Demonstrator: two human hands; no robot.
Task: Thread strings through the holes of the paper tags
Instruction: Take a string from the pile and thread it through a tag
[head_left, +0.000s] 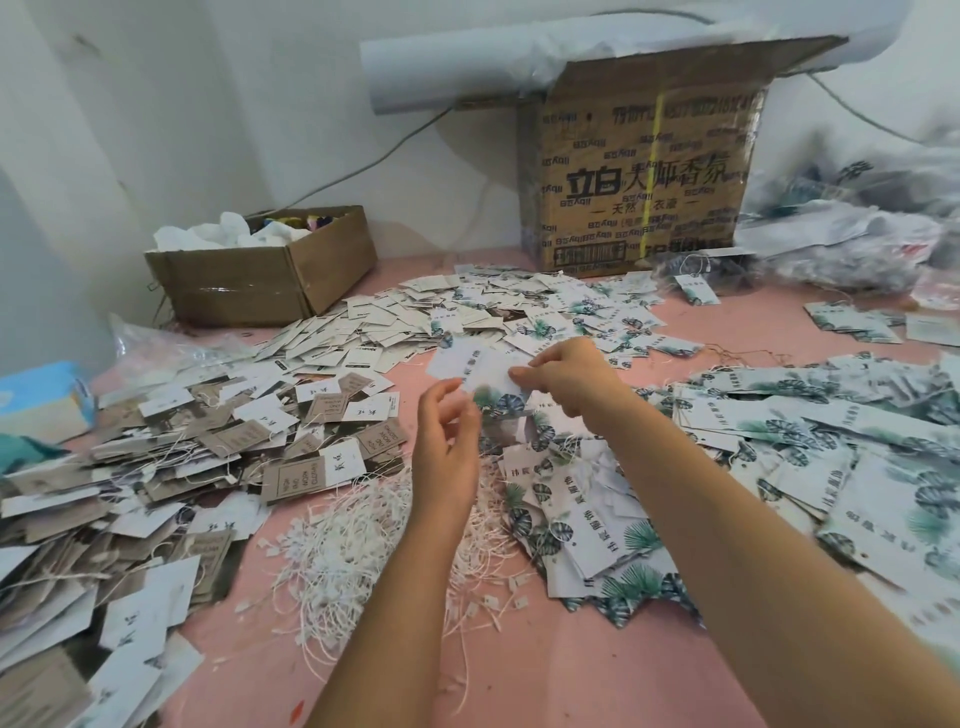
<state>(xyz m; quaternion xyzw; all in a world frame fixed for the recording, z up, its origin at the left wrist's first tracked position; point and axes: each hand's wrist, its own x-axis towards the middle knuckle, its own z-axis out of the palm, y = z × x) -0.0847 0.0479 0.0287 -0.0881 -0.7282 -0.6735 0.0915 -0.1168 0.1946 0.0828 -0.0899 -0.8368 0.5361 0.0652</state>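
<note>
Head view: right hand (571, 374) pinches a leaf-printed tag (467, 364) above the middle of the pink surface (545, 670); left hand (447, 431) curls just beside it, whether on a string I cannot tell; best to keep the tag steady, hole facing the string's tip.

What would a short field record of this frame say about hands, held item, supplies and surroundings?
right hand: pinches a white leaf-print tag by its edge
left hand: beside the tag, fingers loosely curled; grip unclear
strings: white heap on the pink table
left pile: brown-and-white tags
right pile: leaf-print tags
background: large cardboard box, small cardboard box
</note>
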